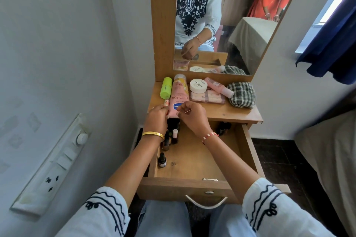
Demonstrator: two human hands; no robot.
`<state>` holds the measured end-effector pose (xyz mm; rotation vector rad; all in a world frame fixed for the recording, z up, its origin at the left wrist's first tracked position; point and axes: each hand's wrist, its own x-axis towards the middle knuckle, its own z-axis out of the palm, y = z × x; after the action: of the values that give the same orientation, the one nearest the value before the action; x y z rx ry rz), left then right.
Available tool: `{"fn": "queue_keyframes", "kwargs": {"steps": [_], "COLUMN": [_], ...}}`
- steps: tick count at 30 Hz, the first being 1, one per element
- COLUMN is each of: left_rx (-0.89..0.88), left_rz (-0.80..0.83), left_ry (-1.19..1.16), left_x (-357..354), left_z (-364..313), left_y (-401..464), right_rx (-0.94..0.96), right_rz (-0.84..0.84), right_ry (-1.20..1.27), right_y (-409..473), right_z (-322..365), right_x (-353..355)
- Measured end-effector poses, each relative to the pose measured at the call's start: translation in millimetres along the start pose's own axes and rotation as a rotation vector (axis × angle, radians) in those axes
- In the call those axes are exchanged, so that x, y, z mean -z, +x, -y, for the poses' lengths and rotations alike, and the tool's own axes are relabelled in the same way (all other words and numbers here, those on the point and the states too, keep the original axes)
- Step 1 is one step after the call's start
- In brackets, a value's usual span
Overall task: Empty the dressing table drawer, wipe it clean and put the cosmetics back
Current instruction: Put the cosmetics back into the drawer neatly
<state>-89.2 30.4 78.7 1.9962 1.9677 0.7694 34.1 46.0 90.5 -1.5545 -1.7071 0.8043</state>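
The wooden drawer [248, 150] is pulled out over my knees, with several small dark bottles [169, 138] along its left side and one [223, 128] at the back right. My left hand [157, 115] grips a small tube-like stick [166, 102] at the table top's front left edge. My right hand [191, 115] pinches a thin pin-like stick [187, 111] beside it. On the table top [227, 110] lie a green bottle [166, 87], a pink lotion tube [178, 95], a white jar [198, 85], a pink bottle [218, 86], a flat palette [208, 97] and a checked cloth [242, 94].
A mirror [221, 19] stands behind the table top. A white wall with a switch panel [52, 165] is close on the left. A bed edge [331, 152] and blue curtain [331, 44] are on the right. The drawer handle [206, 203] is near my knees.
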Motion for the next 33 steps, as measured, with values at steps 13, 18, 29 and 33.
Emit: {"fn": "queue_keyframes", "kwargs": {"steps": [13,18,29,33], "left_rx": [0.178,0.383,0.485,0.485], "left_rz": [-0.333,-0.303,0.005,-0.067], "left_ry": [-0.237,-0.742,-1.525,-1.536], "left_x": [5,6,7,9], "left_z": [10,3,-18,-16], "left_y": [-20,-43,-59,-57], "right_rx": [-0.072,-0.191,-0.230,-0.216], "right_rz": [0.052,0.138,0.207,0.241], "right_ry": [0.187,0.470,1.001,1.088], "right_y": [-3,-18,-36,-44], "right_z": [-2,3,7,-4], "right_x": [3,3,26,32]}}
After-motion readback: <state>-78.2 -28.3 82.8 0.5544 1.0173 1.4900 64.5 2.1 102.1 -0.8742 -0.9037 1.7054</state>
